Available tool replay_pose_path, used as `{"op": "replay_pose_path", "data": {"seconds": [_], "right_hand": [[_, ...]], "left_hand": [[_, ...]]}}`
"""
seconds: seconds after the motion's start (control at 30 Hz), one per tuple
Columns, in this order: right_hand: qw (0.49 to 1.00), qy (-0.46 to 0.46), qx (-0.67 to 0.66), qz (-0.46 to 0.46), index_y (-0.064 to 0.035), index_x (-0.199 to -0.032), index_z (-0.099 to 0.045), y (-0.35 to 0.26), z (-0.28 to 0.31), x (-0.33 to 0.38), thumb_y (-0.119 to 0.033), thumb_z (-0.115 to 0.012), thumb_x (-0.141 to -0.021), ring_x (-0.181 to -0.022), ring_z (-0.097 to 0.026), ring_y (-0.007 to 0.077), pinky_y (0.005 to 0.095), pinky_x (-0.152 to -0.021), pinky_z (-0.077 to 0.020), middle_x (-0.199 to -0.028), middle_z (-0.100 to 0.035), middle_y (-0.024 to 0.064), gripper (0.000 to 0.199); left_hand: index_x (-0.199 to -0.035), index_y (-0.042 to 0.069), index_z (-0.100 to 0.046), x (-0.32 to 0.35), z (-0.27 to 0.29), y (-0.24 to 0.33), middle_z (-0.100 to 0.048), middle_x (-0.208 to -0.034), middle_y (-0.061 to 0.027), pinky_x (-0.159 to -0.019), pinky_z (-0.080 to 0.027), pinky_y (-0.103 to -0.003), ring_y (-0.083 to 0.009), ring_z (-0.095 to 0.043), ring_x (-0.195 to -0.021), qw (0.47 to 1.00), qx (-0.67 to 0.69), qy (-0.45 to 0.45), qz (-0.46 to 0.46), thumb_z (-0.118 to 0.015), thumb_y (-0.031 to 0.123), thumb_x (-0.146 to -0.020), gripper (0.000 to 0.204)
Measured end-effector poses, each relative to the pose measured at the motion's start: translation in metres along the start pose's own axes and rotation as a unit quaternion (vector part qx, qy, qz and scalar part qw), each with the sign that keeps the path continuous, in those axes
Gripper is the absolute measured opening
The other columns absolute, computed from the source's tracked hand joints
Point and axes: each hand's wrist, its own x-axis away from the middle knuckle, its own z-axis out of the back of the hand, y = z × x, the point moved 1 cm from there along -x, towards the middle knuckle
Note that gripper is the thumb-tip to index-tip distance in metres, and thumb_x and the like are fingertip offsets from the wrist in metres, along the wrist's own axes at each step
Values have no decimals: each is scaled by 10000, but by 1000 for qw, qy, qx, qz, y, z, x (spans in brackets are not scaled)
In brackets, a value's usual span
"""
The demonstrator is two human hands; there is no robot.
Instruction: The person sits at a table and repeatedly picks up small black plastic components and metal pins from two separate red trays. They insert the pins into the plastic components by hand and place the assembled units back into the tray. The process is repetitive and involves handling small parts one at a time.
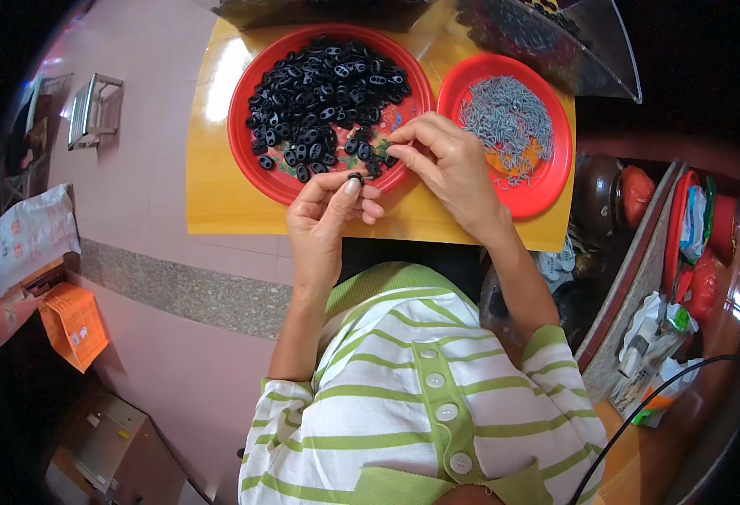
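My left hand [323, 215] pinches a small black oval plastic piece [355, 178] between thumb and forefinger, just above the near rim of a large round red tray [239, 156]. In that tray lies a heap of similar black pieces [328, 93], each with two holes. My right hand [454, 172] hangs over the tray's near right side, thumb and forefinger nearly together. Whatever sits between those fingertips is too small to make out. To the right, a smaller red plate [562, 160] holds many small grey screws [517, 114].
Both trays stand on a yellow table [210, 202]. At its far right corner is a transparent bin [601, 55] with dark pieces. A metal stool [92, 109] is on the floor at left. Bags and red items [702, 278] crowd a shelf at right; a black cable [639, 412] hangs nearby.
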Motion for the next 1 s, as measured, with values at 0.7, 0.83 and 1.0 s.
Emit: {"op": "replay_pose_path", "data": {"seconds": [0.7, 0.83, 1.0], "right_hand": [[976, -95, 185, 66, -60, -886, -595, 0, -37, -23, -157, -656, -761, -870, -574, 272, 387, -677, -507, -864, -551, 89, 170], [971, -103, 207, 53, -48, -865, -582, -1, -43, -26, -133, -643, -768, -873, -571, 287, 400, -682, -510, -871, -542, 99, 143], [974, -79, 204, 66, -42, -860, -572, -7, -41, -28, -108, -647, -764, -862, -575, 290, 413, -677, -507, -866, -548, 101, 139]], "left_hand": [[-992, -39, -586, 4, 14, 1, -660, -844, -135, -622, -497, -237, -144, -631, -680, 999, -1, 32, -4, -572, 86, -905, 153], [-991, -37, -586, 5, 13, 1, -660, -840, -134, -621, -496, -236, -142, -629, -675, 999, 6, 34, -8, -570, 86, -907, 151], [-993, -32, -584, 6, 13, 2, -660, -842, -132, -622, -496, -236, -140, -626, -676, 999, 14, 32, -15, -566, 85, -908, 145]]}}
